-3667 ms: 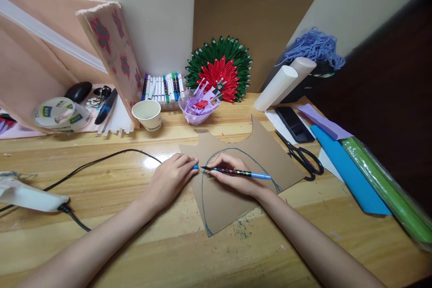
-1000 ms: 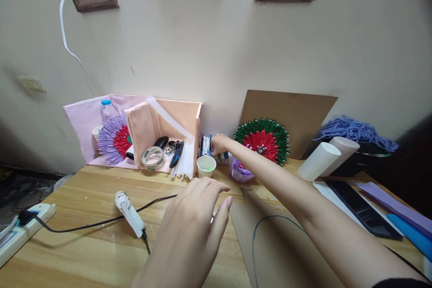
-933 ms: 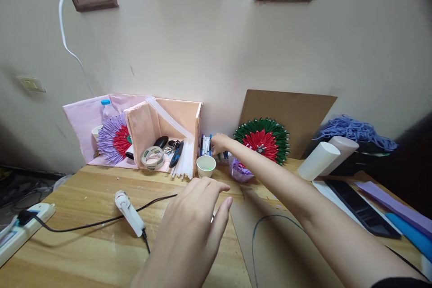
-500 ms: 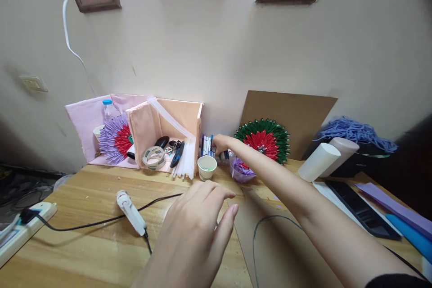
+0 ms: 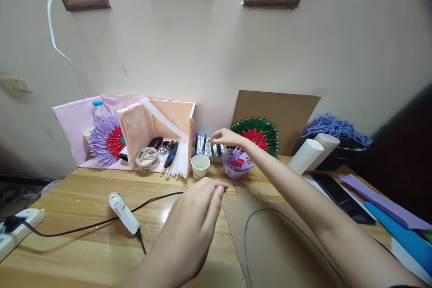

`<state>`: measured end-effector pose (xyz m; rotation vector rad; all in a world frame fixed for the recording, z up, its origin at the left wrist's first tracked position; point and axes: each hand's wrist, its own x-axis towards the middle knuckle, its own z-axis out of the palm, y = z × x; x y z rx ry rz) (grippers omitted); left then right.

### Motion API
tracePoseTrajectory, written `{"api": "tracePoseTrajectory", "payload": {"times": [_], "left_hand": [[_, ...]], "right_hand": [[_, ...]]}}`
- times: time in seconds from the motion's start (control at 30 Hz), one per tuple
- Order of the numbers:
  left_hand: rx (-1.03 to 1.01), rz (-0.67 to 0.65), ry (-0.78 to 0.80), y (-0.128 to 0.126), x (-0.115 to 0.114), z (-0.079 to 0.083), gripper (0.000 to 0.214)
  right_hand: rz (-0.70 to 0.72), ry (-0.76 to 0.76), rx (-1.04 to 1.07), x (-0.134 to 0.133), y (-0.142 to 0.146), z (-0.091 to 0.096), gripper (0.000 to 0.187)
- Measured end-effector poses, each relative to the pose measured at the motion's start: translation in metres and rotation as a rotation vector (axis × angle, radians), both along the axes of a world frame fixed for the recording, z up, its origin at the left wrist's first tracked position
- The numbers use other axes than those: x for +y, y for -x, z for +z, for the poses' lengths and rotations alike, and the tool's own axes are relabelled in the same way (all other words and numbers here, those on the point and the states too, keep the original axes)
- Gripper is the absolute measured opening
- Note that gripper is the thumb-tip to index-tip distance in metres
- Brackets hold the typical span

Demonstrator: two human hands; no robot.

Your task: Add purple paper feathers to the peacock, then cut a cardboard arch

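**Right hand (image 5: 227, 137) loosely open at slim white and dark plastic markers (image 5: 201, 146)**

The round barrels lie side by side beyond a white paper cup (image 5: 200, 167) and a clear plastic bowl (image 5: 232, 173) of thin purple strips (image 5: 240, 157). The right hand's fingers are slightly parted over the row; contact is unclear. The left hand (image 5: 195, 216) is curled, thumb against fingers; whether it holds anything cannot be told. Just beside it lies flat brown cardboard (image 5: 270, 247) bearing 1 curved dark line (image 5: 266, 209).

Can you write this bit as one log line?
right hand: loosely open, above markers | left hand: curled, contents unclear | flat cardboard: curved line drawn on it | cup: in front of markers
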<state>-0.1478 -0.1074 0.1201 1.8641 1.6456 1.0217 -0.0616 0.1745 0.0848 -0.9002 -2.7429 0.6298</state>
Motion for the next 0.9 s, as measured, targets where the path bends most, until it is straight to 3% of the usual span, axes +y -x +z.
{"api": "tracePoseTrajectory", "payload": {"times": [0.13, 0.2, 0.3, 0.37, 0.43, 0.5, 0.57, 0.67, 0.73, 0.8, 0.9], "left_hand": [[-0.413, -0.035, 0.181, -0.007, 0.032, -0.029, 0.039], [-0.662, -0.055, 0.332, -0.014, 0.047, -0.047, 0.044], [-0.964, -0.186, 0.477, -0.026, 0.059, -0.071, 0.045], [-1.074, -0.278, 0.526, -0.036, 0.060, -0.084, 0.041], [-1.105, -0.316, 0.562, -0.046, 0.058, -0.094, 0.039], [-1.059, -0.331, 0.582, -0.054, 0.054, -0.102, 0.040], [-0.929, -0.313, 0.558, -0.061, 0.050, -0.107, 0.042], [-0.514, -0.254, 0.360, -0.068, 0.043, -0.114, 0.038], [-0.176, -0.302, 0.190, -0.073, 0.038, -0.119, 0.032], [0.091, -0.389, 0.079, -0.079, 0.030, -0.123, 0.026], [0.273, -0.459, 0.044, -0.082, 0.013, -0.120, 0.025]], "right_hand": [[0.104, 0.181, 0.315, -0.065, -0.058, 0.003, 0.032], [0.127, 0.101, 0.390, -0.106, -0.086, -0.007, 0.032], [0.171, -0.124, 0.421, -0.160, -0.117, -0.030, 0.043], [0.175, -0.235, 0.380, -0.187, -0.130, -0.044, 0.053], [0.150, -0.252, 0.308, -0.205, -0.141, -0.055, 0.059], [0.125, -0.166, 0.276, -0.215, -0.151, -0.060, 0.059], [0.035, 0.016, 0.360, -0.219, -0.161, -0.064, 0.049], [-0.270, 0.428, 0.639, -0.218, -0.168, -0.073, 0.036], [-0.415, 0.719, 0.742, -0.217, -0.165, -0.081, 0.036], [-0.434, 0.917, 0.745, -0.218, -0.160, -0.088, 0.034], [-0.407, 1.041, 0.704, -0.230, -0.158, -0.085, 0.026]]}}
